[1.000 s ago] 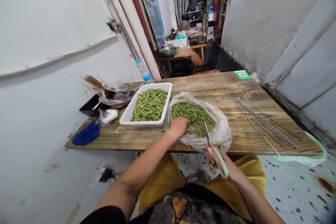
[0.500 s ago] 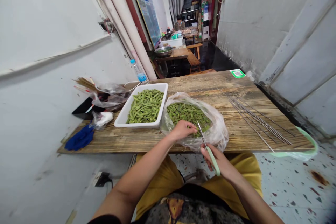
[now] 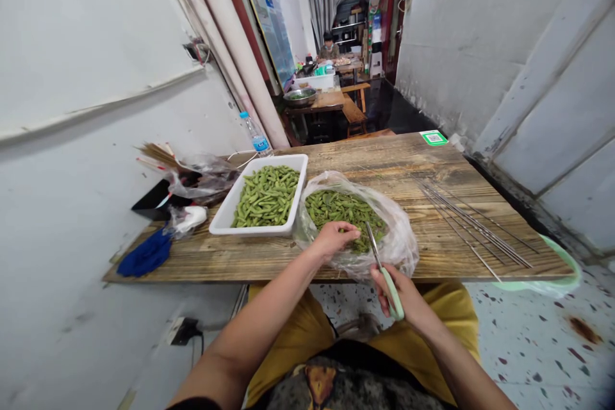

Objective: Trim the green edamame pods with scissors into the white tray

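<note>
Green soybean pods (image 3: pixel 336 206) lie in a clear plastic bag (image 3: pixel 401 230) spread open on the wooden table. Over the near side of the bag, my left hand (image 3: pixel 335 238) pinches a green pod (image 3: pixel 356 234) at its fingertips, though the fingers hide most of it. My right hand (image 3: pixel 401 295) is closed round the pale green handles of a pair of scissors (image 3: pixel 377 255). The blades point up and away, just right of my left fingertips, and look closed. A white tray (image 3: pixel 302 173) left of the bag holds more pods (image 3: pixel 269 195).
Several thin metal skewers (image 3: pixel 475 224) lie on the table's right. A water bottle (image 3: pixel 257 134) stands behind the tray. Left are a blue cloth (image 3: pixel 145 253), a black dustpan-like container (image 3: pixel 158 198) and plastic wrapping. A person (image 3: pixel 328 48) sits at a table far back.
The scissors have moved slightly right, away from my left fingertips, and their blades look more closed. My left hand has shifted a little left.
</note>
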A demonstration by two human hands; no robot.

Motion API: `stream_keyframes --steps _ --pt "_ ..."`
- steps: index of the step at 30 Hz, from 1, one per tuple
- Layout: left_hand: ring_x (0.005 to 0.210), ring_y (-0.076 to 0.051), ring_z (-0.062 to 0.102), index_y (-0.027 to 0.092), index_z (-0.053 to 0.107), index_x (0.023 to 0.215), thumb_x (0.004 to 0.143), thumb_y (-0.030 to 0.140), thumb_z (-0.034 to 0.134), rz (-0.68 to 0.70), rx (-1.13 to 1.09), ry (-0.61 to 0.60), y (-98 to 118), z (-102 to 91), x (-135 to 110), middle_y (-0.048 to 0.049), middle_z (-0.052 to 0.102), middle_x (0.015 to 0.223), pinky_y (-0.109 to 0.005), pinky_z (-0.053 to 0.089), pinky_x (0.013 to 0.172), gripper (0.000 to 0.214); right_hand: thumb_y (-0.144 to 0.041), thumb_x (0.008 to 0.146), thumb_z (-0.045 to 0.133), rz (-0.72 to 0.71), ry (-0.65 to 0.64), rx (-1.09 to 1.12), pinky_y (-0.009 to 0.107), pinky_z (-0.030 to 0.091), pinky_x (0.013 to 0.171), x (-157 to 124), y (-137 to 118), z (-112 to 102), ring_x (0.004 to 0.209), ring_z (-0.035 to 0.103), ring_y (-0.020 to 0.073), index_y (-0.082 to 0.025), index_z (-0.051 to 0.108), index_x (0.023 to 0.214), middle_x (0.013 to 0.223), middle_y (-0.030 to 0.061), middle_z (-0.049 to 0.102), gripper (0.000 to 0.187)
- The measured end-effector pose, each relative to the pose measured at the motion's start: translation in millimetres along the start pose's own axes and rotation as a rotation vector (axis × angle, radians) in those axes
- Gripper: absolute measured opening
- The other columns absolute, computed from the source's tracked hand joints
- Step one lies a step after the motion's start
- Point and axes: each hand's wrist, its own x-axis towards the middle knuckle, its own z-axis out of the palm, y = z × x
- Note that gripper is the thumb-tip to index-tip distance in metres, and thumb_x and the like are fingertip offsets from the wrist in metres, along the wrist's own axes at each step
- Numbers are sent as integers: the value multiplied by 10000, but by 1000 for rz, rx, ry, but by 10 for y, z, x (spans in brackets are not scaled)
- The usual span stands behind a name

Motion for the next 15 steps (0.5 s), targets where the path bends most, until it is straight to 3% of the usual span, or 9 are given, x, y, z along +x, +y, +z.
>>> stream_keyframes --steps 3,7,15 --pt "476 -66 387 151 598 756 677 351 680 137 34 114 -9 42 7 48 532 567 -207 295 494 231 -652 761 566 36 -25 104 207 449 441 -33 -18 8 486 495 82 -218 485 830 653 -54 514 447" --pt "611 -97 478 161 564 696 696 257 657 355 272 274 18 102 -28 31 554 640 -218 355 610 134 -656 784 531 48 -43 89 216 445 441 -37 -22 21 484 492 87 -216 481 803 660 -45 518 443" --pt "640 -115 480 172 538 688 716 210 625 439 413 353 55 154 -121 22 554 664 -240 355 645 99 -606 768 589 -16 -13 -127 218 403 374 28 -52 -2 390 427 91 -229 503 771 514 -71 449 387"
